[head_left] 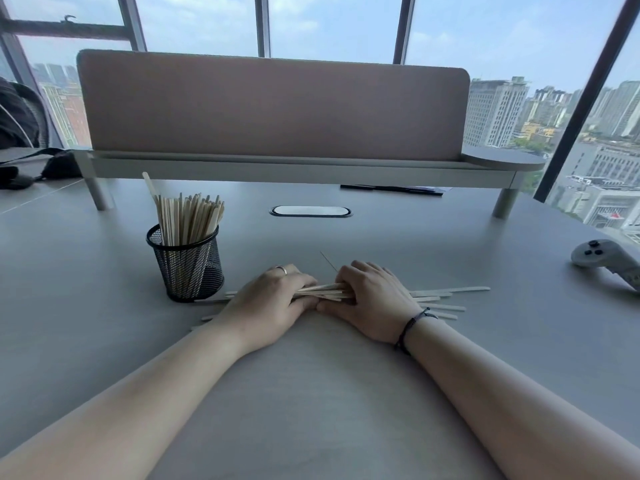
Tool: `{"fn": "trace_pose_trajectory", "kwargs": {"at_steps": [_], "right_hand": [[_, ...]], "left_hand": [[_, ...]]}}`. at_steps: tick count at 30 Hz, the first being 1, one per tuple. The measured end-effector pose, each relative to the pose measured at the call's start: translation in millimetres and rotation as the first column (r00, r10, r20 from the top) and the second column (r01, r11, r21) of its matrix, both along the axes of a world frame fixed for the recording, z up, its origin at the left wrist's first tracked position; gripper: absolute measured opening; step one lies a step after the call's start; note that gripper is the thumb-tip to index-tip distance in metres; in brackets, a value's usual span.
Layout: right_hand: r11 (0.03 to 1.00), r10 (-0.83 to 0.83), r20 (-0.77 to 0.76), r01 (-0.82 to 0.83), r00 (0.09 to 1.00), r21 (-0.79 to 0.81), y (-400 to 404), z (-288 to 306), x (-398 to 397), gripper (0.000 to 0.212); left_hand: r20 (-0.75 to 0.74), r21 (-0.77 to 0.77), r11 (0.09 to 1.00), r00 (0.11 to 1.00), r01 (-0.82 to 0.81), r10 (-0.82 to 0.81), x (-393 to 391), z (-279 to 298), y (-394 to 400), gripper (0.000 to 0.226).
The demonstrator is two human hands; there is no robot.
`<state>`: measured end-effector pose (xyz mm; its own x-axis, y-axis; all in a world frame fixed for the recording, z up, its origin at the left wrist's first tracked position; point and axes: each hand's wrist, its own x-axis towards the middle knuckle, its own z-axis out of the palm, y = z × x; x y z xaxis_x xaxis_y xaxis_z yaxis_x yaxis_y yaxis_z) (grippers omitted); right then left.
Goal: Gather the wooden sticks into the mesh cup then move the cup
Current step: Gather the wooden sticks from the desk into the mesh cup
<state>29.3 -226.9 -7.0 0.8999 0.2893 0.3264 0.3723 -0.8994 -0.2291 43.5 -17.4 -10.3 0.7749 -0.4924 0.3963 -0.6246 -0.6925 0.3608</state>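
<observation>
I saw both hands lying side by side on the grey tabletop [346, 393], thumbs touching. The left hand [268, 299] and the right hand [372, 299] each had fingers curled over one bundle of wooden sticks [325, 292] lying flat, its ends fanning out past both wrists. The black mesh cup [187, 268] stood upright just left of the left hand (already packed with upright sticks). A white controller [604, 259] lay well apart at the right edge
</observation>
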Motion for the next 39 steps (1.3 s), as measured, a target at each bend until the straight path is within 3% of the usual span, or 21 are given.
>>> {"fn": "trace_pose_trajectory", "kwargs": {"at_steps": [5,11,19,25,30,39], "right_hand": [[1.0,0.027,0.082,-0.026,0.996,-0.012,-1.1,0.0,2.5,0.037],[0.999,-0.038,0.142,0.037,0.989,0.013,-2.2,7.0,-1.3,0.047],[0.99,-0.135,0.162,0.126,0.977,0.068,-1.9,6.6,-3.0,0.064],[0.98,-0.192,0.155,0.182,0.969,0.077,-8.8,5.9,0.4,0.067],[0.978,-0.207,0.097,0.205,0.973,0.034,-7.9,8.7,-0.9,0.071],[0.978,-0.2,0.138,0.206,0.97,-0.028,-4.1,9.7,-2.7,0.063]], "left_hand": [[0.054,0.033,0.998,0.997,-0.049,0.047,0.6,1.3,1.4,0.029],[0.196,0.117,0.987,0.977,-0.111,0.087,-1.4,7.2,1.7,0.033],[0.351,0.216,0.973,0.936,-0.081,0.0,5.5,5.9,9.7,0.049],[0.353,0.188,0.98,0.935,-0.056,-0.014,8.6,10.8,22.0,0.058],[0.341,0.147,0.988,0.94,-0.04,-0.013,9.7,13.0,29.9,0.052],[0.192,-0.017,1.0,0.981,0.012,-0.008,3.8,18.2,26.0,0.046]]}}
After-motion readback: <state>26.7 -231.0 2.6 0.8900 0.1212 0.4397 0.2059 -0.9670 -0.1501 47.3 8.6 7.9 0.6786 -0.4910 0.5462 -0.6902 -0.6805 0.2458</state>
